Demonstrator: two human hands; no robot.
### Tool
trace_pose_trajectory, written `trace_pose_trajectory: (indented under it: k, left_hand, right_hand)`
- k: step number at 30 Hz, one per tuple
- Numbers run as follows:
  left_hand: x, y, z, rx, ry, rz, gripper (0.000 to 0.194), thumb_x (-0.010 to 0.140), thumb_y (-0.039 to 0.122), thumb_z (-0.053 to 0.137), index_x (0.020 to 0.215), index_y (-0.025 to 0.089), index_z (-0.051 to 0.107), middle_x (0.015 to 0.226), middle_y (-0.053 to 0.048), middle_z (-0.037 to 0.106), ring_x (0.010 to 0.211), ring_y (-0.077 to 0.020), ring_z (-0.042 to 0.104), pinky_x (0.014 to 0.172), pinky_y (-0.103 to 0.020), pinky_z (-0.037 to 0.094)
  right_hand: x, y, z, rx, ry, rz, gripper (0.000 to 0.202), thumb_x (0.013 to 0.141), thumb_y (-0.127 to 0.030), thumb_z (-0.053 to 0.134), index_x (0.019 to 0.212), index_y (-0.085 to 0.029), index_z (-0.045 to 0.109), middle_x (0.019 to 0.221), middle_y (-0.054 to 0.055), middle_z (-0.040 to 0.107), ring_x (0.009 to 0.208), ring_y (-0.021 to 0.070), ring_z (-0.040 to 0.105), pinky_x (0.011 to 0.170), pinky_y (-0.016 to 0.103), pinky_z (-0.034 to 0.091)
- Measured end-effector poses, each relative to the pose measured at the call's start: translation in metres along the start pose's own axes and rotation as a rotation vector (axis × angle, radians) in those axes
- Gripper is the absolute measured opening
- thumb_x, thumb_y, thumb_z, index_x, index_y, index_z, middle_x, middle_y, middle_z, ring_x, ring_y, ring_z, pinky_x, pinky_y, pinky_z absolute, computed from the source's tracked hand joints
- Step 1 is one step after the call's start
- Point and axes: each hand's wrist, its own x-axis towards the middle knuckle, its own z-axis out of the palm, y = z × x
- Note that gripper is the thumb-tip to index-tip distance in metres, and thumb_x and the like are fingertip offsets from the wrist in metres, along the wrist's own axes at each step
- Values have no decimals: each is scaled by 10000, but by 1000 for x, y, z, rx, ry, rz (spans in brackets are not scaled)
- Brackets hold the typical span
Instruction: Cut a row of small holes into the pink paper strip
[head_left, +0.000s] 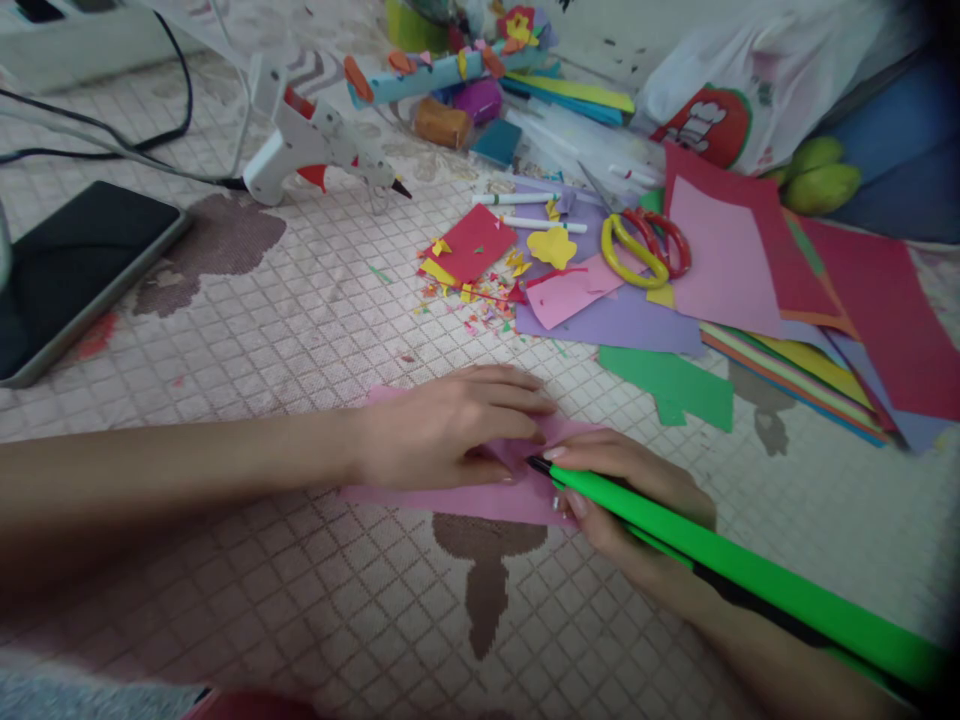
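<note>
A strip of pink paper (450,498) lies on the patterned tablecloth in front of me. My left hand (450,425) rests palm down on it, fingers stretched out and thumb apart, pressing the sheet against the table. From the right, my right hand (637,480) grips a long bright green pen (697,530) with a black tip. That tip points at the paper just beside my left fingers; whether it touches is too blurred to tell. The pen's far end reaches out of view at the lower right.
Beyond my hands lie yellow and red-handled scissors (634,250), white markers (544,224), paper scraps (480,290) and green paper (667,385). Coloured sheets (727,250) are stacked at right. A white glue gun (315,150) with its cord and a dark phone (82,265) sit at left.
</note>
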Motion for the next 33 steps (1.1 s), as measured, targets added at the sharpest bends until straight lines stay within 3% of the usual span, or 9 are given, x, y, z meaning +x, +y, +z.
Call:
trace_pose_trajectory:
  k: [9, 25, 33]
  left_hand:
    - [0, 0, 1, -12, 7, -14, 303, 894, 251, 645, 1182, 161, 619, 1305, -106, 603, 1308, -254, 470, 1113, -431, 410]
    - [-1, 0, 2, -12, 1, -13, 331, 891, 266, 650, 1186, 119, 616, 1303, -116, 604, 1301, -255, 468, 1124, -402, 399]
    - [0, 2, -1, 17, -20, -20, 354, 883, 244, 660, 1214, 131, 606, 1331, -115, 589, 1319, -273, 457, 1134, -427, 381]
  right_hand:
    - [-3, 4, 0, -1, -26, 5, 305, 819, -98, 580, 1037, -301, 644, 941, 9, 727, 880, 203, 680, 768, 375, 584]
    - [5, 3, -1, 19, -83, -19, 337, 800, -50, 569, 1022, -289, 655, 933, 6, 716, 841, 176, 673, 726, 329, 576]
    - [6, -7, 0, 77, 97, 40, 234, 790, -83, 588, 919, -258, 676, 862, 12, 707, 756, 160, 684, 629, 288, 579]
